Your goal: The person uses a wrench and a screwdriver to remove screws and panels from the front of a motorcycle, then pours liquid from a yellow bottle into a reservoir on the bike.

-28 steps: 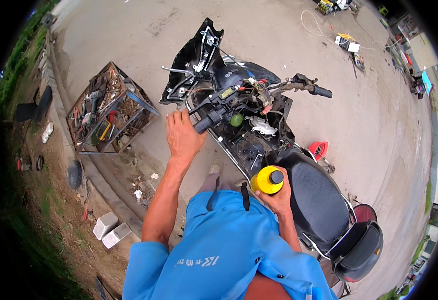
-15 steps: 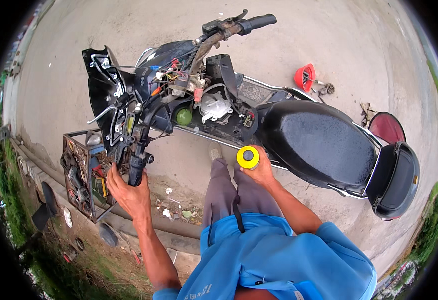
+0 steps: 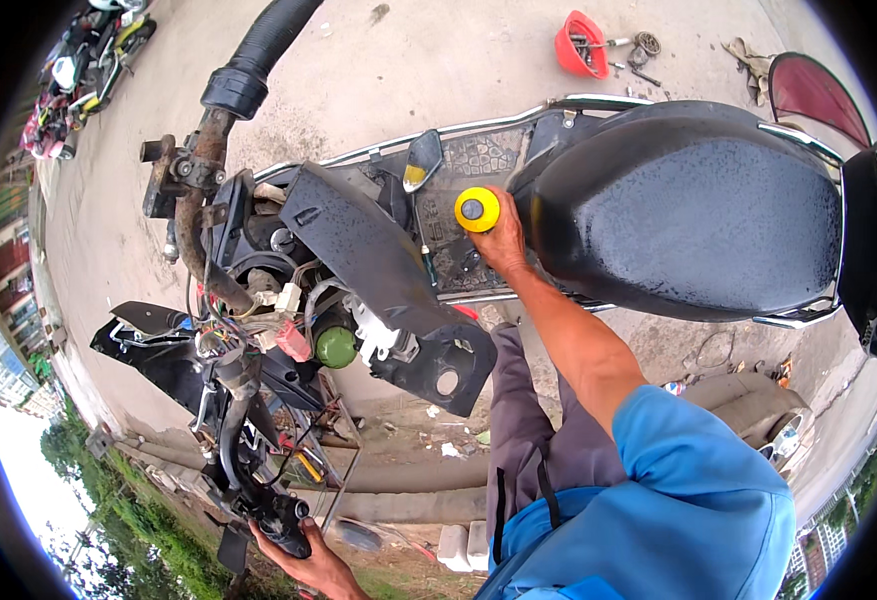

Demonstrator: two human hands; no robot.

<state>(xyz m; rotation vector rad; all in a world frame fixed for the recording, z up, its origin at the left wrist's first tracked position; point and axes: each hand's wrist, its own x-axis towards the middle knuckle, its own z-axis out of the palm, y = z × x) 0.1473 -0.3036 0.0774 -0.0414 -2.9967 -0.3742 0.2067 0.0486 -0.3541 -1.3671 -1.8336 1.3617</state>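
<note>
Head view: my right arm reaches up and leftward from its blue sleeve (image 3: 693,450), elbow slightly bent. My right hand (image 3: 501,240) curls around a yellow bottle (image 3: 476,198), dark cap facing me, over the scooter's footboard (image 3: 483,158), just ahead of the seat (image 3: 693,200). Low down, my left hand (image 3: 308,566) half-closes around the handlebar grip (image 3: 286,526), thumb opposite the fingers.

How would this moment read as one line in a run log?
left hand: at handlebar grip | right hand: holding yellow bottle near black seat | red bowl: on ground, tools inside
</note>
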